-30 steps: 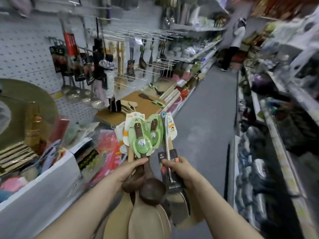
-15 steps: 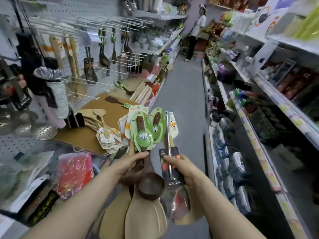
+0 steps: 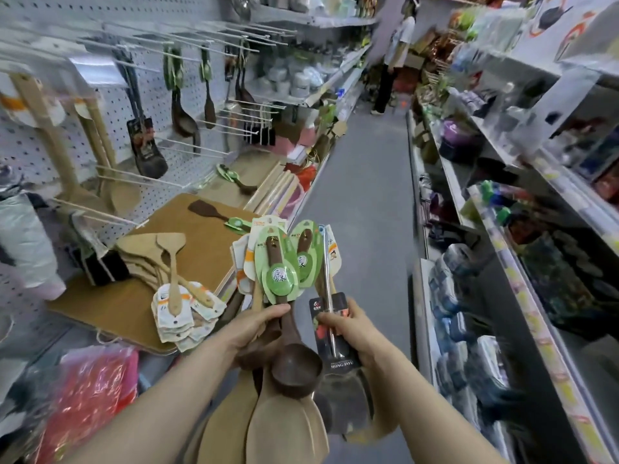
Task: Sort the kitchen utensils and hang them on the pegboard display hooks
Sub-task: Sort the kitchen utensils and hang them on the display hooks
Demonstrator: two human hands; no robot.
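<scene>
Though cluttered, shelf-lined aisle (image 3: 361, 212) beside pegboard (image 3: 33, 149).

Grey aisle floor (image 3: 363, 209), red packets (image 3: 88, 400) (lower left), distant person (image 3: 393, 58) — standing

Pegboard (image 3: 33, 155) is standing left, ladles (image 3: 183, 120) hanging on it; spatulas (image 3: 147, 259) are lying on a board (image 3: 110, 309) below; shelves (image 3: 522, 182) right.

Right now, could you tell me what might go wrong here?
1. The left hand grips a thick bundle, the right hand a steel utensil; freeing one piece could spill the rest.
2. Loose spatulas lie at the edge of the board; an arm might knock them off.
</scene>
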